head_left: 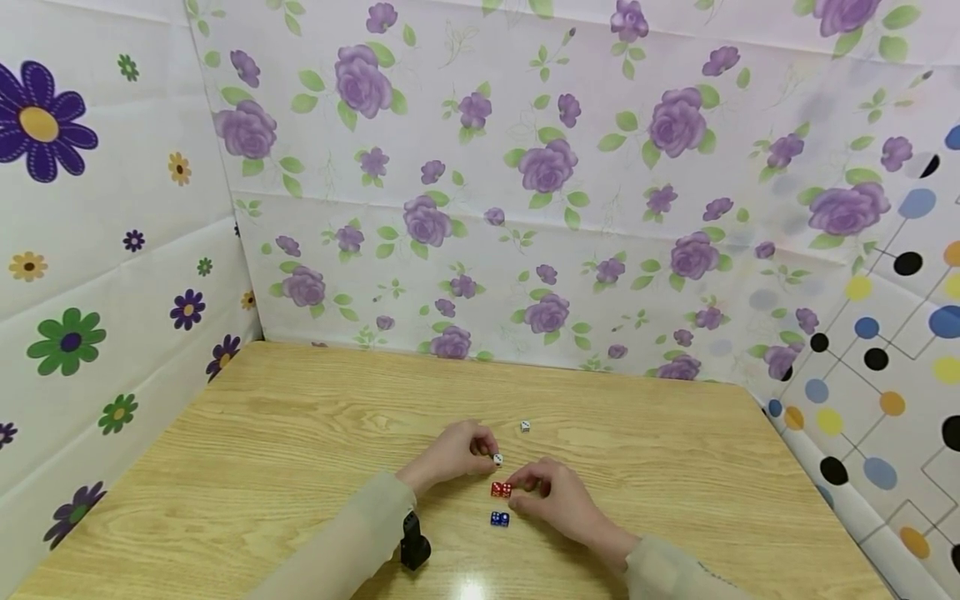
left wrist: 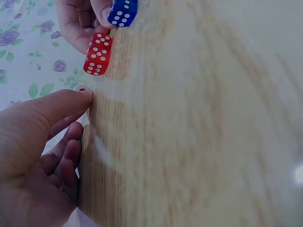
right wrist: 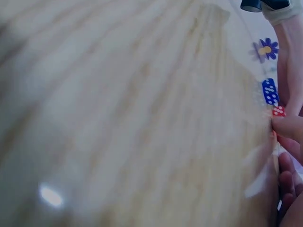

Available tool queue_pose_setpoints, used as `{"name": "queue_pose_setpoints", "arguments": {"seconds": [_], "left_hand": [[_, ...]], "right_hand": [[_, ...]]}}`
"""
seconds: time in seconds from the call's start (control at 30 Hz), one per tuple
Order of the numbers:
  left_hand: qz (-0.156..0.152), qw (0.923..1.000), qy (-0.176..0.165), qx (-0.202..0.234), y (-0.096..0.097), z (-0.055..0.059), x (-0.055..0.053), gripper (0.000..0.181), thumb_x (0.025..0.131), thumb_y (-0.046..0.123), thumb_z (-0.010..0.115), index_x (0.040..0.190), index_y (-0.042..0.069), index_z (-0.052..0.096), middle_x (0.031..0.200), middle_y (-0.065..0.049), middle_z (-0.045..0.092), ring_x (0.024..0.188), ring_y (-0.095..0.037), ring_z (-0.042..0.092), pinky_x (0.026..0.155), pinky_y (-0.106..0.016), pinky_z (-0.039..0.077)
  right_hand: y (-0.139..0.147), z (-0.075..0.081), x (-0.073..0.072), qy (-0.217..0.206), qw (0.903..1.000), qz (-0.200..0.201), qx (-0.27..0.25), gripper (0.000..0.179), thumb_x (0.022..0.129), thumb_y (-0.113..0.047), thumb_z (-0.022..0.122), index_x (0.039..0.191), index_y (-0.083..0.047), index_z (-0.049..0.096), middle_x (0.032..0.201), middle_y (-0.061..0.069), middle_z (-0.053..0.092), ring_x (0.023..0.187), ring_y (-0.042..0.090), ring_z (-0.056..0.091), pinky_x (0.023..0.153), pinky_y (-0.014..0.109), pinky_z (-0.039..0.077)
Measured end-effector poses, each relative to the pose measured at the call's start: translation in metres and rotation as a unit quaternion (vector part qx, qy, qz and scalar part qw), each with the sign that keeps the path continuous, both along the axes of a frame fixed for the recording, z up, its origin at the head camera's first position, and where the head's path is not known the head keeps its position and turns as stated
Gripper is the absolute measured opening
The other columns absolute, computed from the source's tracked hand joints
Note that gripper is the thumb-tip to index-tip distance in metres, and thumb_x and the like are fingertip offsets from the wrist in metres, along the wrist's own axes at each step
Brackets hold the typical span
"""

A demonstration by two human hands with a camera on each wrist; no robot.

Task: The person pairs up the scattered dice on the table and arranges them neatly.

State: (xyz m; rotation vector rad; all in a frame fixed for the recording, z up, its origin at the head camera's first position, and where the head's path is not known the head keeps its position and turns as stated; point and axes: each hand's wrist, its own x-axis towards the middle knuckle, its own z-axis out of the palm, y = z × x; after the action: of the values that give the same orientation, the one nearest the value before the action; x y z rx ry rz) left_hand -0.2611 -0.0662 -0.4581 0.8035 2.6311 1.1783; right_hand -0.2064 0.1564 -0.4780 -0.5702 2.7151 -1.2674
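Between thumb and index finger, my left hand (head_left: 454, 452) pinches a white die (head_left: 498, 459) just above the wood-grain table. In the left wrist view a red pip shows on that die (left wrist: 82, 88), mostly covered by the thumb. Two red dice (head_left: 501, 490) sit side by side, nearer to me. My right hand (head_left: 561, 502) holds the right-hand red die at its right side by thumb and index fingertips; the exact contact is partly hidden. Closer still lies a touching pair of blue dice (head_left: 500, 519).
A second white die (head_left: 525, 427) lies farther back, beyond both hands. A black wrist device (head_left: 414, 542) is on the left sleeve. Floral cloth (head_left: 547, 167) hangs behind the wooden table (head_left: 315, 433), with patterned cloths at both sides.
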Motion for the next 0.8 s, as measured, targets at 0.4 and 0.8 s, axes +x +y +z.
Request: {"name": "queue_pose_setpoints", "arguments": {"seconds": [0.4,0.8], "left_hand": [[-0.001,1.0,-0.006,0.001,0.0,0.0,-0.001,0.008,0.085,0.011,0.076,0.091,0.009,0.069,0.087,-0.004,0.062,0.077,-0.009,0.052,0.069,-0.022,0.043],[-0.003,0.9999,-0.009,0.006,-0.001,-0.001,-0.002,0.007,0.086,0.012,0.075,0.09,0.01,0.07,0.086,-0.006,0.061,0.075,-0.012,0.049,0.068,-0.025,0.041]], "right_hand": [[0.015,0.02,-0.017,-0.015,0.9981,0.058,-0.014,0.023,0.087,-0.019,0.075,0.109,-0.011,0.072,0.094,0.004,0.066,0.075,0.006,0.056,0.066,0.02,0.047],[0.03,0.031,-0.068,0.05,0.9986,-0.014,0.004,0.034,0.092,-0.026,0.07,0.124,-0.017,0.067,0.1,0.003,0.066,0.085,0.013,0.061,0.072,0.025,0.051]]}}
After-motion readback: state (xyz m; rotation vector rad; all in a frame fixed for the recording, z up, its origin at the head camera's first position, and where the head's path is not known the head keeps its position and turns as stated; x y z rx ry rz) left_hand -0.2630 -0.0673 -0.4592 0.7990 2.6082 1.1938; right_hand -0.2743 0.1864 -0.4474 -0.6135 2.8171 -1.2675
